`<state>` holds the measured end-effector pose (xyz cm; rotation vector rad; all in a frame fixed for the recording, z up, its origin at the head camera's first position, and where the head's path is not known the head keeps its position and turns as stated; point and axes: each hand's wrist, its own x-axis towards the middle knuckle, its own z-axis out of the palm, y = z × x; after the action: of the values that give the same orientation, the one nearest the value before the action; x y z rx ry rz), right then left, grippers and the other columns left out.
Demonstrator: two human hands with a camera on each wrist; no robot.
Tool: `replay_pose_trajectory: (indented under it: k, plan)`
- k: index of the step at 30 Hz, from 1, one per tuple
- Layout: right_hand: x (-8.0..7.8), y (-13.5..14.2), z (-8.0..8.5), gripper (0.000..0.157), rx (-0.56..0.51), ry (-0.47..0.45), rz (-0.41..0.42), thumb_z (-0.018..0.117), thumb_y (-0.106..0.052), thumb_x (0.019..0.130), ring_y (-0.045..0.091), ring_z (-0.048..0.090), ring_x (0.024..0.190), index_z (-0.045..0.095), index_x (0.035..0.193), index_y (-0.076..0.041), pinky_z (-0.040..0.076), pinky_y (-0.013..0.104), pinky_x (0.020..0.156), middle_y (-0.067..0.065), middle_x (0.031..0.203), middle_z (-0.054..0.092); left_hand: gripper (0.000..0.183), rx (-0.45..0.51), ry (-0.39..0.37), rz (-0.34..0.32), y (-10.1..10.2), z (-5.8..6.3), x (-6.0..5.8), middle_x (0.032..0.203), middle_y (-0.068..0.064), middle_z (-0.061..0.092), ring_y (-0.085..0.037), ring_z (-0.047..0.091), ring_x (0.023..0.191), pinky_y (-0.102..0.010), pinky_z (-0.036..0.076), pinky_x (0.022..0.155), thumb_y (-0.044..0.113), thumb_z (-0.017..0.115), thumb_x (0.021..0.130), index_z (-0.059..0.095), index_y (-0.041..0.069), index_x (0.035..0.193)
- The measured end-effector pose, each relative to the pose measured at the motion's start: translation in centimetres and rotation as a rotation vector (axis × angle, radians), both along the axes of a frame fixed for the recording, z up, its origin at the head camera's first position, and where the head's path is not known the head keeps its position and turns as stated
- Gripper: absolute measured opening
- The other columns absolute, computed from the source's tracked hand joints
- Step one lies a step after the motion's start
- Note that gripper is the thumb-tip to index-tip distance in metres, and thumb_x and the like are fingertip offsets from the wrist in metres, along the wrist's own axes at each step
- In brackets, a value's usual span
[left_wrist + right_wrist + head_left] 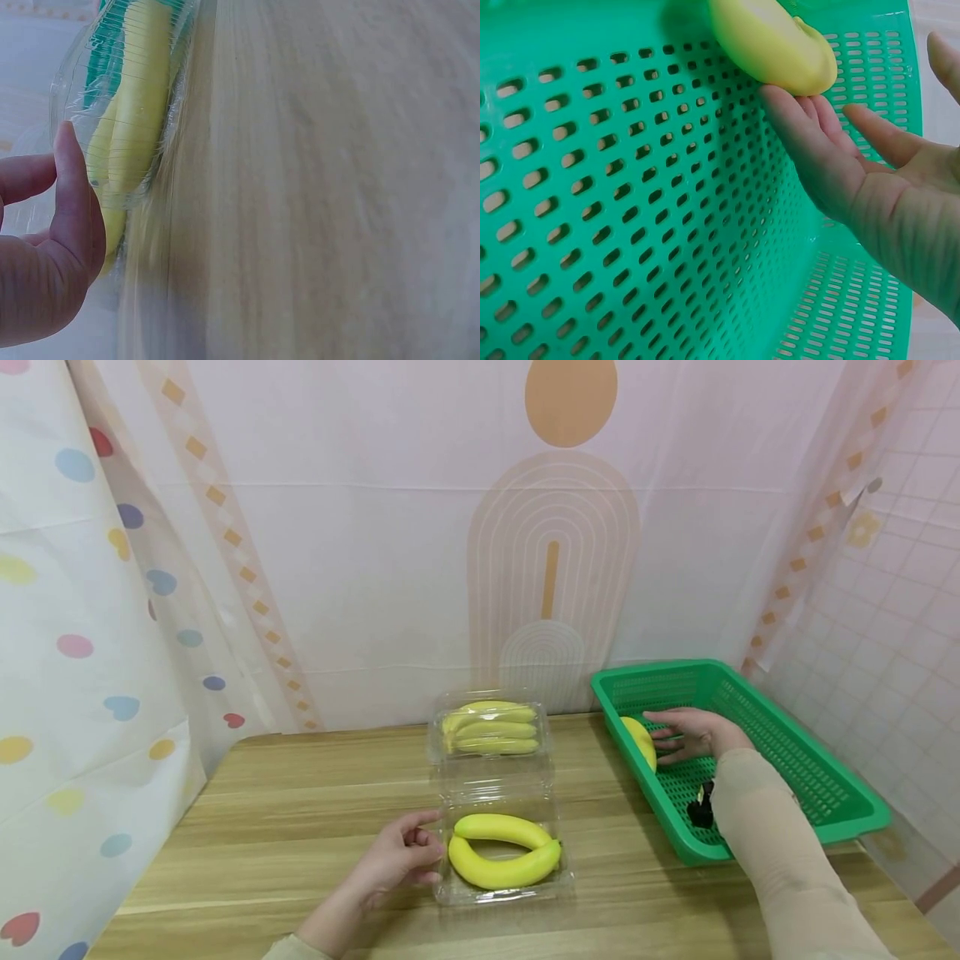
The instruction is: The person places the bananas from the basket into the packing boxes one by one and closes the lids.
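A clear hinged plastic clamshell box (495, 785) lies open on the table. Two yellow bananas (502, 870) form a ring in its near half, and a bunch of bananas (491, 727) fills the far half. My left hand (401, 858) is at the box's left side, fingers loosely bent, fingertips right at the clear rim (61, 105). Inside a green plastic basket (847, 820), my right hand (693, 732) reaches toward another yellow banana (641, 743) by the left wall. In the right wrist view its fingertips are at the underside of that banana (780, 45), fingers fairly straight and thumb spread away.
The slotted basket stands at the right of the wooden table (322, 793), its walls higher than the box. A small black object (701, 807) shows beside the right sleeve. Behind the table hangs a patterned curtain (375, 568), with a dotted one (82, 693) at the left.
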<state>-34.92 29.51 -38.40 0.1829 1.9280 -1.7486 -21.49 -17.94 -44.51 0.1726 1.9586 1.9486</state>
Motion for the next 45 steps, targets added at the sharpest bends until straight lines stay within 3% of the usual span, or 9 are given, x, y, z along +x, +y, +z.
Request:
replay_pose_trajectory:
  k: [7,14,25,30,35,45]
  plan:
    - [0.0,-0.2,-0.2,0.080,0.018,0.003,0.017,0.049,-0.030,0.105,0.045,0.036,0.132,-0.002,0.155,0.005,0.048,0.051,0.104,0.032,0.151,0.018,0.070,0.007,-0.007,0.004,0.0,0.0,-0.1,0.093,-0.008,0.052,-0.014,0.055,0.078,-0.025,0.061,0.065,-0.008,0.065,0.087,0.028,-0.015,0.146]
    - [-0.2,-0.6,-0.3,0.075,0.037,0.026,0.098,0.046,-0.026,0.106,0.047,0.032,0.136,-0.001,0.155,0.005,0.050,0.049,0.102,0.033,0.154,0.016,0.070,0.007,-0.010,0.000,0.0,0.1,0.0,0.094,-0.009,0.052,-0.015,0.056,0.079,-0.025,0.061,0.066,-0.008,0.064,0.087,0.027,-0.015,0.146]
    - [-0.3,-0.9,-0.6,0.068,0.112,0.057,0.199,0.047,-0.022,0.105,0.043,0.044,0.128,0.010,0.154,0.007,0.051,0.051,0.099,0.033,0.147,0.027,0.071,0.003,-0.001,0.004,0.0,0.3,0.1,0.094,-0.008,0.052,-0.015,0.055,0.079,-0.026,0.062,0.065,-0.008,0.065,0.087,0.026,-0.015,0.147]
    - [-0.3,-1.0,-0.6,0.070,0.118,0.061,0.212,0.051,-0.021,0.103,0.033,0.052,0.117,0.012,0.154,0.007,0.054,0.049,0.095,0.025,0.140,0.037,0.071,0.001,-0.002,0.001,0.0,0.3,0.1,0.094,-0.008,0.052,-0.015,0.055,0.079,-0.027,0.062,0.066,-0.008,0.065,0.088,0.026,-0.015,0.147]
    - [-0.3,-1.1,-0.7,0.074,0.119,0.066,0.244,0.054,-0.017,0.102,0.024,0.058,0.105,0.009,0.154,0.007,0.055,0.045,0.091,0.020,0.134,0.044,0.071,-0.004,0.002,0.001,-0.1,0.3,0.1,0.094,-0.008,0.052,-0.015,0.056,0.078,-0.027,0.062,0.066,-0.008,0.065,0.088,0.026,-0.015,0.147]
    - [-0.4,-0.7,-0.7,0.074,0.075,0.102,0.259,0.052,-0.016,0.103,0.018,0.064,0.098,0.003,0.155,0.006,0.056,0.044,0.090,0.010,0.119,0.056,0.069,-0.012,0.004,0.009,0.0,0.0,0.0,0.094,-0.009,0.051,-0.015,0.055,0.079,-0.027,0.062,0.066,-0.008,0.065,0.087,0.029,-0.015,0.146]
